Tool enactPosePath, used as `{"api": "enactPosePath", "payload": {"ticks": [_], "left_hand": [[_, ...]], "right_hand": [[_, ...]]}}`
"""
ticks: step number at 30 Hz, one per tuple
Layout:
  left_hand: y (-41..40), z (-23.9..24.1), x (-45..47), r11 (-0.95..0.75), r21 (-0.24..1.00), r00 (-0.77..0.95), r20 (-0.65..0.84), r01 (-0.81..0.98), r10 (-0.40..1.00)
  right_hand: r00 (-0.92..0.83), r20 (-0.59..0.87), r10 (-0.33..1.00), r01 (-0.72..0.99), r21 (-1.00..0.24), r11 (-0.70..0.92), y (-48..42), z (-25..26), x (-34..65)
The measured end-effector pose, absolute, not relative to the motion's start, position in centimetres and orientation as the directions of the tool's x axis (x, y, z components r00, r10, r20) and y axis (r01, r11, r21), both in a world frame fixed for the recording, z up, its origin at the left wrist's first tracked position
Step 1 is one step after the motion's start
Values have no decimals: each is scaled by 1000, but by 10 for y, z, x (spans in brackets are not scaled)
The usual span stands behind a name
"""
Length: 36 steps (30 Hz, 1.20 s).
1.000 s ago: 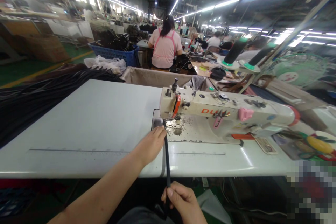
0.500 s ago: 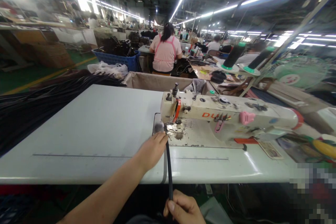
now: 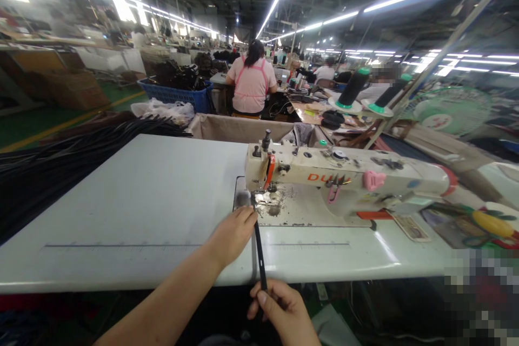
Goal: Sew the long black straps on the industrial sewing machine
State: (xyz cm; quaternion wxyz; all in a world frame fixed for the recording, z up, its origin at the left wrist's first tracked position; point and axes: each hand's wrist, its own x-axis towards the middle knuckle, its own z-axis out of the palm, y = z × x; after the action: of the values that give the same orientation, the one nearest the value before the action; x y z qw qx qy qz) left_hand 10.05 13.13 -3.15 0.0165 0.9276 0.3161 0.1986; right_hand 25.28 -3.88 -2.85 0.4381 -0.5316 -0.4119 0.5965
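Observation:
A narrow black strap [image 3: 260, 253] runs from the needle area of the white sewing machine [image 3: 300, 162] down over the table's front edge. My left hand [image 3: 235, 233] lies on the table just in front of the presser foot, its fingers closed together on the strap's left side. Below the table edge, my right hand [image 3: 279, 305] pinches the strap between thumb and fingers. A small pale slot or mark shows on the strap between my hands. The strap's far end, under the machine head, is hidden.
The white sewing table [image 3: 121, 200] bears a printed ruler line [image 3: 121, 246]. Many black strips [image 3: 81, 167] are heaped along its left side. Two black thread cones [image 3: 352, 89] and a green fan [image 3: 450, 111] stand at the right. A person in pink [image 3: 251, 81] sits ahead.
My right hand has risen slightly along with the strap, and the strap section between my hands is shorter, with a pale slot now showing. My left hand stays by the presser foot.

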Motion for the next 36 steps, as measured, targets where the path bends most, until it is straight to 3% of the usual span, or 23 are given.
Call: {"api": "enactPosePath", "payload": {"ticks": [5,19,25,36], "left_hand": [[134,-35,99,-799,169,722,353,577,595],[138,-44,99,-812,93,713,428,576,555],[143,-51,93,-838,160,685,506,522,524],[157,-63,89,-835,209,652,540,509,532]], "right_hand": [[20,-252,968,-77,-965,-250,-34,-24,246],[-128,-297,946,-18,-953,-302,-42,-48,248],[-113,-370,922,54,-929,-367,-54,-34,245],[-108,-323,940,-118,-935,-335,-75,-32,234]]}}
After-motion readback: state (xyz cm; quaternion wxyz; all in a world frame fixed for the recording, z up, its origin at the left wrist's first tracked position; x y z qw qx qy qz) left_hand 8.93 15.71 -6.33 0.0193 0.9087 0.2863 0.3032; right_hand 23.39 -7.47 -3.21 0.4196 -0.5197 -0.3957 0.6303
